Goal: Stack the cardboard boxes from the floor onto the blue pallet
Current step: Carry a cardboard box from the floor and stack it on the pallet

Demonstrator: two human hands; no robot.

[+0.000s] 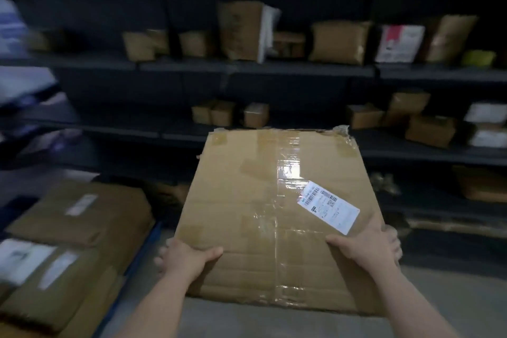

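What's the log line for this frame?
phase: carry | left hand: grips cardboard box | right hand: grips box | blue pallet: left, loaded

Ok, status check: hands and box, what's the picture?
Both grip the box at near corners, left hand and right hand. Off floor, label up. To the left, pallet with stacked boxes; nothing blocking.

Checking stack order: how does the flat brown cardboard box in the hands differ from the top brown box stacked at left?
The left hand and right hand grip the held cardboard box off the floor; the top stacked box rests on other boxes. The held box has torn tape at one corner; the blurred stacked box shows none. Both bear white labels.
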